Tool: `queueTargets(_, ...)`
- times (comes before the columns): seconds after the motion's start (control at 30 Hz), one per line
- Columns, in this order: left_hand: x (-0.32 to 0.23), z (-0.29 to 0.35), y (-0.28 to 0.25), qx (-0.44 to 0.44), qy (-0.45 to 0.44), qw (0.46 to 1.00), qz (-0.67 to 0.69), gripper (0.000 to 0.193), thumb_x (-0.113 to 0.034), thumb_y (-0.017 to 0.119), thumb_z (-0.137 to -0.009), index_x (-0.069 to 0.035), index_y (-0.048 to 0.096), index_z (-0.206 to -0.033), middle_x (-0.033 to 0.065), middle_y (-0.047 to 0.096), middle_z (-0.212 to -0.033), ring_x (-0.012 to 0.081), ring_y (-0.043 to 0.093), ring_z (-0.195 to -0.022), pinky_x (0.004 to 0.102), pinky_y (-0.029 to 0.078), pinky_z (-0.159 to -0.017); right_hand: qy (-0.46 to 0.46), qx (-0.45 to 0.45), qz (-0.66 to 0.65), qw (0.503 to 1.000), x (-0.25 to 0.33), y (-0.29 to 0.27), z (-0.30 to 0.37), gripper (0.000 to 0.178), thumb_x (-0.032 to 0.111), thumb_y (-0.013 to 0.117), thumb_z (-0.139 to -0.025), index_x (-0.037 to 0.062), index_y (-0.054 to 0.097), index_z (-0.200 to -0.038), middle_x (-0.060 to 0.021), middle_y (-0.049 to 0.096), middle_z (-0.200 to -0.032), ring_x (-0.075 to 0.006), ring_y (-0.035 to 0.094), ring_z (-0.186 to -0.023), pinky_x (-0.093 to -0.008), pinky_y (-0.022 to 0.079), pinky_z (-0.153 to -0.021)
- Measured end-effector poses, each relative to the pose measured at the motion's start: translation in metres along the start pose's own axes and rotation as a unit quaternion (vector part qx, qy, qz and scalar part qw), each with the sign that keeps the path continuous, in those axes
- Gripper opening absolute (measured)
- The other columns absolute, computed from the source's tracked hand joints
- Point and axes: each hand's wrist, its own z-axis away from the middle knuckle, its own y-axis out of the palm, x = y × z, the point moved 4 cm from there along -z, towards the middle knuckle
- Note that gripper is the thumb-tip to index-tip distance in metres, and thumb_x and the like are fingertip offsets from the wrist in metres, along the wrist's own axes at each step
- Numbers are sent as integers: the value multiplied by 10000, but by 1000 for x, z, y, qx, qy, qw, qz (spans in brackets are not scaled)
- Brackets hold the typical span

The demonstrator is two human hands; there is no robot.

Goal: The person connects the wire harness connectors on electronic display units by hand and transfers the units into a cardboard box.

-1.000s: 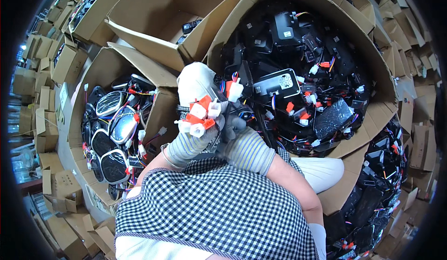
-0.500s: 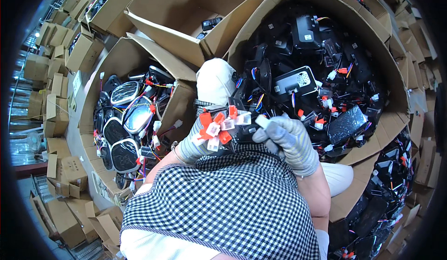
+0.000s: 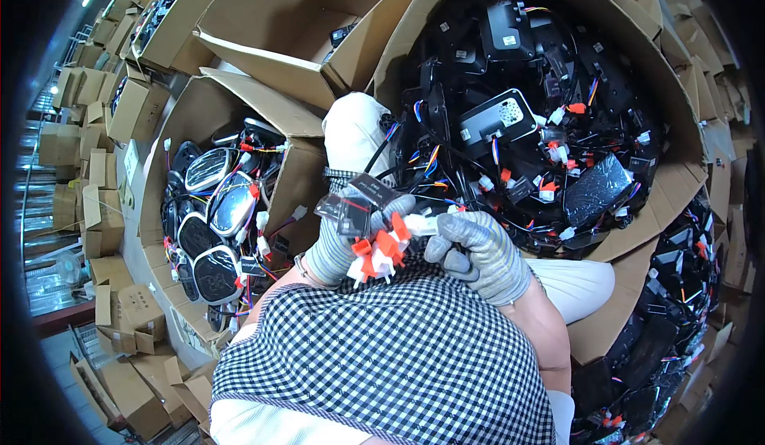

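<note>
Both my hands wear light grey knitted gloves and meet over my lap. My left hand [image 3: 328, 252] is closed round a bunch of red and white wire connectors [image 3: 381, 252], their ends fanned out below its fingers. Above that bunch stick out small dark, partly see-through pieces with pale marks [image 3: 365, 203]; what they belong to is unclear. Against the bunch's right side, my right hand [image 3: 483, 255] pinches a white connector [image 3: 422, 224] between thumb and forefinger. Dark wires run behind the hands toward the large carton, and where they end is hidden.
At right, a large carton [image 3: 677, 182] holds black housings with coloured wires. The smaller carton [image 3: 307, 176] at left contains round-cornered, pale-rimmed black panels [image 3: 213, 270]. Behind stands another open carton [image 3: 263, 50] with a few black parts. More black parts [image 3: 637, 381] lie at lower right.
The bunch in my left hand has turned and dropped lower, bringing the dark pieces into view above it. My right hand has moved slightly left and down, its white connector now against the bunch.
</note>
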Motion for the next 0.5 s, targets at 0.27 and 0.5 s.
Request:
queueTargets(0.27,16,11,-23,58,-61,992,-89,282,-291,637,-847,-68,670,-1015,43,633,-887,128,587,-719,271,476,-591,-220,-25,236,946,-7,6,-7,500,474,465,-922,19,659,-854,-22,591,-646,-72,494,-536,-235,388,-514)
queueTargets(0.5,-17,47,-37,116,-181,975,-54,269,-78,602,-849,-12,579,-1109,73,626,-1033,96,586,-798,233,493,-711,-227,104,410,877,-6,20,-20,246,257,476,-917,86,650,-881,-112,644,-763,-270,629,-709,-361,489,-662)
